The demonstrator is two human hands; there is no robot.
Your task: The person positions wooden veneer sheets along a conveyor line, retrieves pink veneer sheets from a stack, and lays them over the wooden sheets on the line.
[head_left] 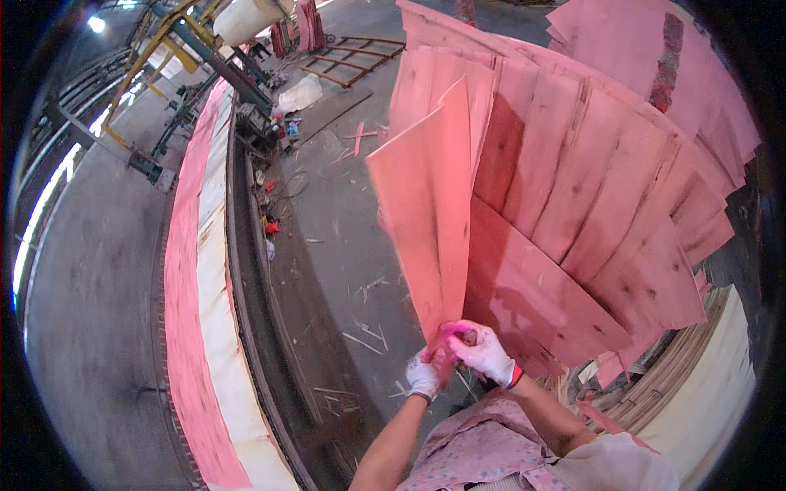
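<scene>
A long pink wood veneer sheet [417, 221] rises in front of me, its narrow lower end bunched at my hands. My left hand [423, 375], in a white glove stained pink, is closed round that end from the left. From the right, my right hand [486, 355], gloved the same way, has its fingers curled onto the same end; the exact grip of its fingertips is partly hidden. Just behind and to the right of the held sheet, a broad pile of pink veneer sheets [606, 164] lies fanned out in overlapping layers.
Along the left runs a conveyor carrying a pink strip [188, 327] beside a pale veneer strip [221, 344]. A stack of pale veneer [704, 385] stands at the lower right. Wood splinters litter the grey floor [327, 270]. A wooden frame [352, 61] lies farther back.
</scene>
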